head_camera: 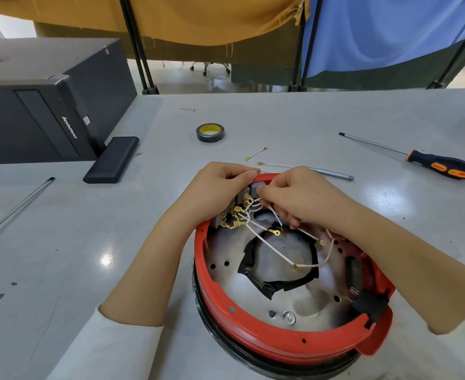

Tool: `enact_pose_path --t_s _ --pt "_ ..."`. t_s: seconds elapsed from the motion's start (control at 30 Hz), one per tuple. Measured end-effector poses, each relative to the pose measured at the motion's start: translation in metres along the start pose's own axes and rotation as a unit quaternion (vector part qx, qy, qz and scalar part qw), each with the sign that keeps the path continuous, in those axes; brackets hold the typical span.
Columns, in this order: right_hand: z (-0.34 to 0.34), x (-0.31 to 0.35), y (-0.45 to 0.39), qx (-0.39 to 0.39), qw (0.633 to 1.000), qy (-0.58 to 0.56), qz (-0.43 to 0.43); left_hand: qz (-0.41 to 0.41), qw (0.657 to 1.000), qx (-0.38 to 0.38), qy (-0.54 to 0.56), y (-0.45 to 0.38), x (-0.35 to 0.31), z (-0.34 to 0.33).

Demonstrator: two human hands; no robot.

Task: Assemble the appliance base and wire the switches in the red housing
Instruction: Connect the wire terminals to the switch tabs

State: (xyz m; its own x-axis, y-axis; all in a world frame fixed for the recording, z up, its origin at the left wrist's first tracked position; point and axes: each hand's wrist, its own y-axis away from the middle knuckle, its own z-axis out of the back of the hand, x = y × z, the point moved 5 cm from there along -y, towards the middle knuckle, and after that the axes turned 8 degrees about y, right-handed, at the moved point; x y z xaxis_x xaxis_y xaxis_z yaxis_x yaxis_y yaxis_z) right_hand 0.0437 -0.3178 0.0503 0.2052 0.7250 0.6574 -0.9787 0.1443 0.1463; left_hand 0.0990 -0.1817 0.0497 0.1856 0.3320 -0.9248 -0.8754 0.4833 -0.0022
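Right now both hands are working at the far rim of the red housing [280, 342], which is lying open side up on the grey table [280, 116] directly in front of the person, its round metal floor showing. The switches [254, 187], grey blocks with brass spade terminals, are sitting against that far wall, slightly left of the housing's middle. The left hand [223, 182] is curling over the rim from the left and appears to be bracing the switch block, though what its fingertips are touching is hidden. The right hand [297, 196] is pinching a white wire [276, 219] just beside the terminals, fingers closed on it. The wire's free length is running back toward the person, down and to the right across the metal floor, so the terminal end is pointing away, toward the switches. The right hand is judged the nearer to the open tabs, and the push looks to be a short one forward and leftward. An orange-handled screwdriver [442, 168] and a roll of tape [210, 132] are lying well apart.
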Motion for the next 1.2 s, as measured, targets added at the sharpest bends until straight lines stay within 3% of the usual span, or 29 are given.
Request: enact_pose_path --t_s 0.13,0.23,0.3,0.43,0.57,0.87,0.93,1.03,1.2 --pt "0.002 0.009 0.005 -0.051 0.99 0.126 0.048 -0.009 1.0 0.002 -0.002 0.001 -0.001 -0.001" --pt "0.008 0.016 0.013 -0.114 0.959 0.242 0.093 -0.008 1.0 0.006 0.001 0.001 0.0 -0.001" --pt "0.014 0.018 0.018 -0.148 0.946 0.259 0.125 -0.009 1.0 0.007 0.0 0.001 -0.001 -0.001" --pt "0.014 0.023 0.022 -0.101 0.938 0.215 0.254 -0.023 1.0 0.006 0.0 0.002 -0.003 0.0" --pt "0.01 0.024 0.024 -0.085 0.917 0.247 0.303 -0.025 1.0 0.004 0.004 0.002 -0.003 0.0" --pt "0.01 0.036 0.04 -0.212 0.788 0.372 0.442 -0.009 0.999 0.005 0.034 -0.001 0.001 -0.001" --pt "0.01 0.036 0.04 -0.218 0.775 0.392 0.446 -0.006 0.999 0.004 0.038 -0.001 0.002 -0.001" --pt "0.007 0.035 0.038 -0.211 0.785 0.403 0.42 -0.007 0.999 0.003 0.036 -0.002 0.002 0.0" --pt "0.009 0.025 0.025 -0.093 0.943 0.191 0.257 -0.014 1.0 0.006 0.027 -0.001 0.0 0.0"
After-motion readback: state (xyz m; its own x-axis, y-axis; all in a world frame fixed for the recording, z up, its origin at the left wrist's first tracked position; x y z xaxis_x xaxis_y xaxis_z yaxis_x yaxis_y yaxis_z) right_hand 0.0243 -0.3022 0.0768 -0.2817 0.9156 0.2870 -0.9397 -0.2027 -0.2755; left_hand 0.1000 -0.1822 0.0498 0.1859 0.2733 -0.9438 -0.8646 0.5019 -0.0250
